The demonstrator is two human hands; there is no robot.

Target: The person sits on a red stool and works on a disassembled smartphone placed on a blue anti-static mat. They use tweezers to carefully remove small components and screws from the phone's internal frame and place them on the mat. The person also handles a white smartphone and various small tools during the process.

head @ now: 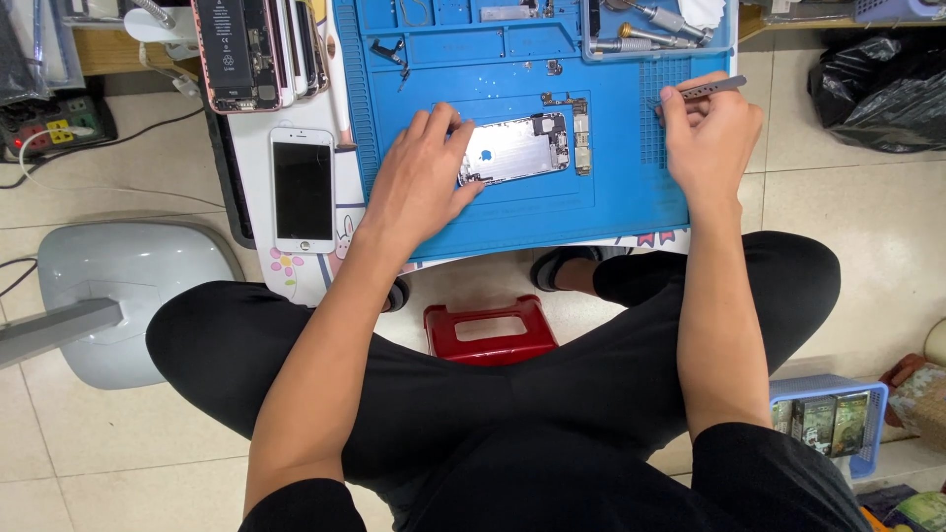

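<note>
Our left hand (419, 172) lies flat on the blue mat (631, 187), fingers spread and relaxed, pressing on the left end of the open phone shell (517, 148). It pins the shell down rather than gripping it. The shell sits near the middle of the mat, its silver inside facing up, with small parts at its right end. Just beside that end lies a narrow circuit board (580, 138), touching or nearly touching the shell; we cannot tell which.

Our right hand (708, 138) rests on the mat's right side, well apart from the shell, closed around a pair of metal tweezers (711, 89). The tweezers stick out between thumb and forefinger, lying nearly level above the ribbed strip of the mat. We cannot tell whether their tips hold anything.

Along the mat's far edge run shallow compartments with loose bits, and a clear tray (655, 30) there holds screwdrivers.

To the left of the mat a white phone (303, 187) lies face up, screen dark. Beyond it more phones (261, 49) lie side by side, one of them open with its battery showing.

Below the table edge we see our crossed legs in black trousers, and a red stool (490, 330) on the tiled floor between the knees. A grey lamp base (128, 296) stands to the left, a black bag (877, 89) to the upper right, and a blue basket (833, 419) by the right knee.
</note>
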